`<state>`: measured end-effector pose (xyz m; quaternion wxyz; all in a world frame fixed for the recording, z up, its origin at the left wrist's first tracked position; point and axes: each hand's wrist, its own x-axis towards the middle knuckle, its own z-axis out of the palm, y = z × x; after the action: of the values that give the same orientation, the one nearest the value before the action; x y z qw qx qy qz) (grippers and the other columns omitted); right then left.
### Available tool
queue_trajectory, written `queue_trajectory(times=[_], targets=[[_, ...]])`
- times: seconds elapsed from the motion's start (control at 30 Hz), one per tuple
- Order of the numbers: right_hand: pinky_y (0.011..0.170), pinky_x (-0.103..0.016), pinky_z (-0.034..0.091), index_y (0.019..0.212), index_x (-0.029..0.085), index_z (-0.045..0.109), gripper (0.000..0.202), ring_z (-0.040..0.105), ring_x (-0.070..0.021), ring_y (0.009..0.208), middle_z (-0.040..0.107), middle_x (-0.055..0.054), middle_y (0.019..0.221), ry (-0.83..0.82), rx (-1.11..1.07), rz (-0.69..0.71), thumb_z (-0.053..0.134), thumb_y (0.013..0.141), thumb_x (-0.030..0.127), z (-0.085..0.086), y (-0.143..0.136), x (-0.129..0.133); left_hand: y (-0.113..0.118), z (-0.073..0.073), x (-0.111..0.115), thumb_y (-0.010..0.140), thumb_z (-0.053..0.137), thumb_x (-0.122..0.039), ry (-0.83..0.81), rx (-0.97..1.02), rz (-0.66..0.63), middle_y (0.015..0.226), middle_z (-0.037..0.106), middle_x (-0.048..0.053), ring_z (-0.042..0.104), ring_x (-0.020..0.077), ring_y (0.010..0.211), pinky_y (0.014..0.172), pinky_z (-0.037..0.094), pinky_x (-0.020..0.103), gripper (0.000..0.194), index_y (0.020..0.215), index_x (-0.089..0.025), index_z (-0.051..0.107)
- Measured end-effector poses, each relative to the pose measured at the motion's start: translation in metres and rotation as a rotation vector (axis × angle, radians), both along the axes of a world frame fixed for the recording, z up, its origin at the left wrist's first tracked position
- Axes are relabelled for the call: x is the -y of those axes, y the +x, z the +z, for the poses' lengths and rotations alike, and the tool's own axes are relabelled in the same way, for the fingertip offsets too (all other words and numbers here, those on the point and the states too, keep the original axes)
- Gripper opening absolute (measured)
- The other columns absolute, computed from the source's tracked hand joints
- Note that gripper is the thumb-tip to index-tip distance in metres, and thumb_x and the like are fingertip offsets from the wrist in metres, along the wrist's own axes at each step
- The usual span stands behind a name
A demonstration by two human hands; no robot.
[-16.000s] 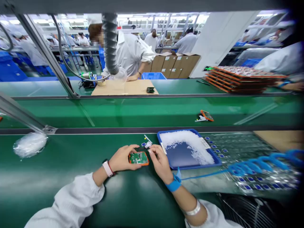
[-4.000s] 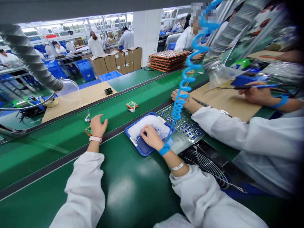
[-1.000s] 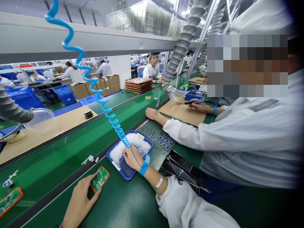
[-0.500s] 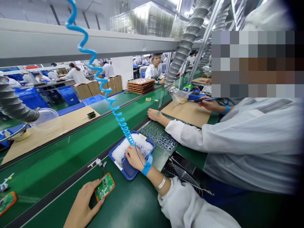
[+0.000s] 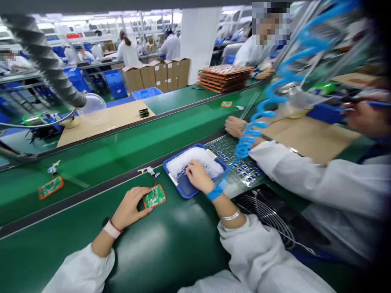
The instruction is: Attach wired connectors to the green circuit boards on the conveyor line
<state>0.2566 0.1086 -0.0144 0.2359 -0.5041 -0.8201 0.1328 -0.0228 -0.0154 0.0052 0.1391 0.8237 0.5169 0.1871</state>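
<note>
My left hand grips a green circuit board with an orange edge, thumb on its near side and fingers at the far side. A short wire joins the board to a small white and grey part beyond it. My right hand is in a blue tray, its fingers drawn together at the heap of small white pieces. Whatever is between those fingertips is too small to make out. A blue band circles the right wrist, with a coiled blue cord attached.
A second orange-edged board lies on the green belt. Right of the tray, a co-worker's hand rests by a clear tray of small blue-marked parts. A fan-like black grille sits nearer me. Orange-edged panels are stacked behind.
The view has swung left and down, so things appear further right and higher. The other board on the belt shows fully now. Both hands keep their places at board and tray.
</note>
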Motion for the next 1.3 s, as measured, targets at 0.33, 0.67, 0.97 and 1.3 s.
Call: queue_trajectory(times=[0.33,0.67,0.97,1.3], targets=[[0.085,-0.037,0.039,0.065,0.015,0.052,0.018,0.047,-0.0211,0.089,0.051,-0.011,0.09,-0.011,-0.038,0.092,0.043,0.079,0.007,0.002,0.011,-0.003,-0.003,0.0,-0.001,0.075,0.063,-0.045,-0.05,0.05,-0.027,0.121,0.056,0.011,0.049,0.0262,0.112,0.095,0.039,0.043,0.054,0.121,-0.021,0.05],[0.088,-0.034,0.041,0.076,0.018,0.05,0.013,0.049,-0.0182,0.101,0.05,-0.009,0.099,-0.07,-0.495,0.366,0.042,0.086,0.016,0.022,-0.065,0.06,0.029,0.001,-0.014,0.085,0.055,-0.03,-0.046,0.456,0.182,0.093,0.067,0.006,0.059,0.0174,0.09,0.084,0.046,0.033,0.017,0.091,-0.019,0.066],[0.091,-0.036,0.039,0.078,0.018,0.05,0.012,0.047,-0.0188,0.103,0.05,-0.009,0.101,-0.112,-0.475,0.399,0.042,0.087,0.018,-0.002,-0.088,0.062,0.027,-0.004,-0.015,0.082,0.057,-0.025,-0.079,0.437,0.286,0.083,0.069,0.004,0.06,0.0168,0.082,0.077,0.047,0.031,0.014,0.08,-0.018,0.069],[0.081,-0.032,0.042,0.07,0.018,0.046,0.015,0.048,-0.0168,0.088,0.048,-0.007,0.087,-0.164,-0.43,0.388,0.042,0.084,0.016,-0.012,-0.09,0.054,0.029,0.0,-0.024,0.079,0.055,-0.02,-0.158,0.374,0.296,0.08,0.068,0.004,0.061,0.0149,0.075,0.071,0.046,0.027,0.016,0.07,-0.015,0.067]])
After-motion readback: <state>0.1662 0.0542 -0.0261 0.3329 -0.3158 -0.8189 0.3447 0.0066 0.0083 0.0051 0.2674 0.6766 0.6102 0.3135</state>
